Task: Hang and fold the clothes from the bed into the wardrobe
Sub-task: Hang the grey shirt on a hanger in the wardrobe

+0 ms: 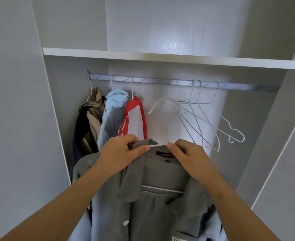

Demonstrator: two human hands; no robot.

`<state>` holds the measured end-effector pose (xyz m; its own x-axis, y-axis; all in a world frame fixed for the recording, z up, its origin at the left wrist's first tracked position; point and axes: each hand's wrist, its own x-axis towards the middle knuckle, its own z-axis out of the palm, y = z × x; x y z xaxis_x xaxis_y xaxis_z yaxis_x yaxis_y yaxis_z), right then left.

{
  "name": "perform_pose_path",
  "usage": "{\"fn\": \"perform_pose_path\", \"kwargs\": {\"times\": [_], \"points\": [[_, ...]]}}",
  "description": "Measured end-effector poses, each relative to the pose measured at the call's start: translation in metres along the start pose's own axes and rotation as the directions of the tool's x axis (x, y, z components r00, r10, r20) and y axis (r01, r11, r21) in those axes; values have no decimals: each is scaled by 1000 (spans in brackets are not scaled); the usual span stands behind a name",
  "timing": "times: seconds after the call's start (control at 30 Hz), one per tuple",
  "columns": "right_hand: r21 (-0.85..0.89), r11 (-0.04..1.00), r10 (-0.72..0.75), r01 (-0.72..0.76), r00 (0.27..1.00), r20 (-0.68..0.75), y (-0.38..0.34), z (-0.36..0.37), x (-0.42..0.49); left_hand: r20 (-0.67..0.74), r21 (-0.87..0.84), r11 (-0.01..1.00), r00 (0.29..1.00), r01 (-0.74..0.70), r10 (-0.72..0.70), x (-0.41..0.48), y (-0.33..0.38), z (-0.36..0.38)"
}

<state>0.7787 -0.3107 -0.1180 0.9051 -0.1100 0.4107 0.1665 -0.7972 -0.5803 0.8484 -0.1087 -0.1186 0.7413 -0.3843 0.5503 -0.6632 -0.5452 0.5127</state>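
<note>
A grey jacket (153,202) with white stitching and a white button hangs on a white hanger (162,105), held up in front of the open wardrobe. The hanger's hook rises above the collar, below the rail (160,81) and not on it. My left hand (120,152) pinches the left side of the collar together with the hanger's arm. My right hand (186,155) grips the collar's right side beside the brown neck label (166,154).
On the rail's left hang a beige and black garment (89,119), a light blue one (112,115) and a red and white one (134,117). Several bare wire hangers (204,117) hang at the right. A white shelf (160,57) runs above; wardrobe walls stand on both sides.
</note>
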Motion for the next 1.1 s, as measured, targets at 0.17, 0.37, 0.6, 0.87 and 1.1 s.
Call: {"fn": "perform_pose_path", "kwargs": {"times": [0.17, 0.37, 0.6, 0.87, 1.1], "points": [[33, 997, 75, -76, 996, 40, 23, -13, -4, 166, -69, 998, 986, -4, 15, -2, 8, 17], [182, 885, 397, -428, 899, 183, 53, -28, -28, 41, -103, 992, 997, 72, -68, -6, 15, 36], [449, 592, 520, -669, 743, 422, 55, -6, -49, 56, 13, 965, 963, 262, -263, -18, 0, 48], [555, 526, 309, -644, 753, 581, 11, 25, -29, 28, 180, 896, 908, 407, -418, -14, -12, 39], [655, 442, 335, -613, 790, 513, -18, 53, 17, -40, 158, 875, 888, 458, -458, 26, -46, 25]]}}
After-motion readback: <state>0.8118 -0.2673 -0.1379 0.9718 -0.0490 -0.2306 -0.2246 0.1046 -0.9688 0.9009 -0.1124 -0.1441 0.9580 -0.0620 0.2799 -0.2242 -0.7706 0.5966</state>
